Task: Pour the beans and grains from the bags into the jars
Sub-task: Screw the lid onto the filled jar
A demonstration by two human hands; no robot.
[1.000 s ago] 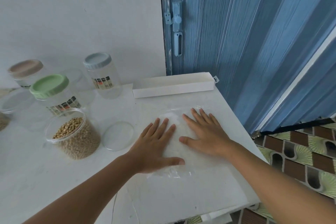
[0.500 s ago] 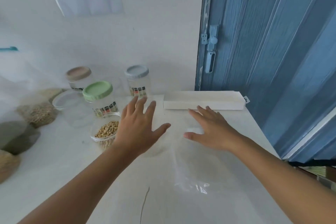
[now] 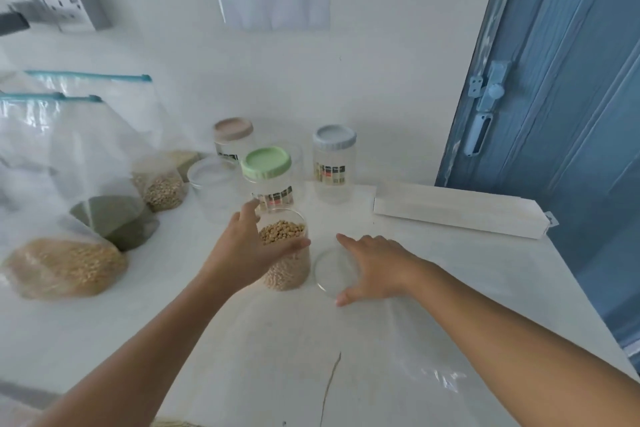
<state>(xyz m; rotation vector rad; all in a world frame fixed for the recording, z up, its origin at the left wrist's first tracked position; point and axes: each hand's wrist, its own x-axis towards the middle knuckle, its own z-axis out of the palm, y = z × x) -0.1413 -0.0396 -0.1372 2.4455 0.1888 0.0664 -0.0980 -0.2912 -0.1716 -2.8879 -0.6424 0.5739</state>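
Left hand [image 3: 247, 246]: wrapped around the upper part of an open jar [image 3: 289, 253], thumb across the near side of the rim, fingers behind the far side. The jar stood upright on the white counter [image 3: 450, 288], filled most of the way with pale round beans [image 3: 282, 231].

Right hand [image 3: 372, 269]: fingers spread and nearly straight, lying on a clear round lid [image 3: 330, 272] flat on the counter, just right of the jar held by the left hand. Whether the thumb gripped the lid's edge could not be told.

Beyond the left hand: a green-lidded jar [image 3: 266, 180] directly behind the held jar; a lidless clear jar [image 3: 213, 187] to its left; a beige-lidded jar [image 3: 232, 139] further back; a grey-lidded jar [image 3: 334, 163] beyond the right hand.

Left of the left hand: clear zip bags leaning toward the wall, one with tan grain [image 3: 62, 267] nearest, one with dark green contents [image 3: 114, 218] behind it, one with pale beans [image 3: 161, 187] further back.

Near side of the right hand: an empty clear bag [image 3: 415, 367] lying flat on the counter.

Far right of the right hand: a long white box [image 3: 457, 211] near the blue door [image 3: 561, 114].
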